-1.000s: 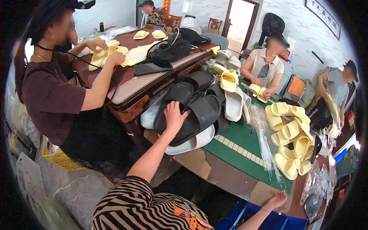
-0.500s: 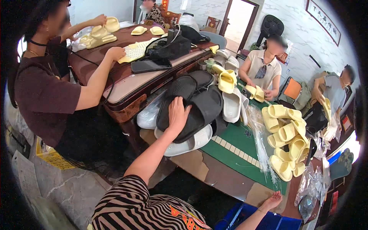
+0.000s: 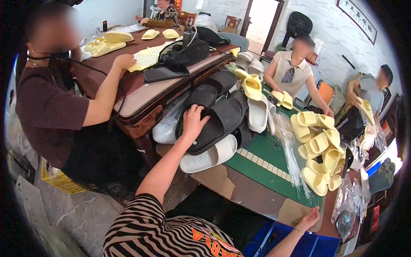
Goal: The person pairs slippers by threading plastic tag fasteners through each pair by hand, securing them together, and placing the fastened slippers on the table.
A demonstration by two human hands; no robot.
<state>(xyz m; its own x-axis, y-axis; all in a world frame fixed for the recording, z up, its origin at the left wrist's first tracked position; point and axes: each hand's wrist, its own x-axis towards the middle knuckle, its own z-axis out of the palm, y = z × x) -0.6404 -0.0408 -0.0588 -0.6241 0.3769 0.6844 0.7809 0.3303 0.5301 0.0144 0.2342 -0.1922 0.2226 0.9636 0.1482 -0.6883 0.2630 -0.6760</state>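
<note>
My left hand [image 3: 195,124] grips the side edge of a black slide slipper [image 3: 209,135] at the front of a dark pile; the thumb lies on its insole and the fingers reach over the edge. Another black slipper [image 3: 202,97] lies just behind my fingers. Under the front one, a white slipper [image 3: 201,162] sticks out at the table's near edge. My right hand [image 3: 310,219] is open and empty, palm partly up, by the table's near right corner. Pale yellow slippers [image 3: 319,143] are heaped beyond it.
A green mat [image 3: 261,159] with a row of pale tiles covers the table. Clear plastic bags [image 3: 291,145] lie on it. One co-worker [image 3: 47,98] stands at the left by a brown table [image 3: 102,64]; another [image 3: 293,64] sits across, reaching to the yellow heap. A blue bin [image 3: 295,240] is below my right arm.
The front black slipper has shifted under my left hand, uncovering more of the white one and a second black strap behind. The co-worker across has stretched an arm to the yellow heap.
</note>
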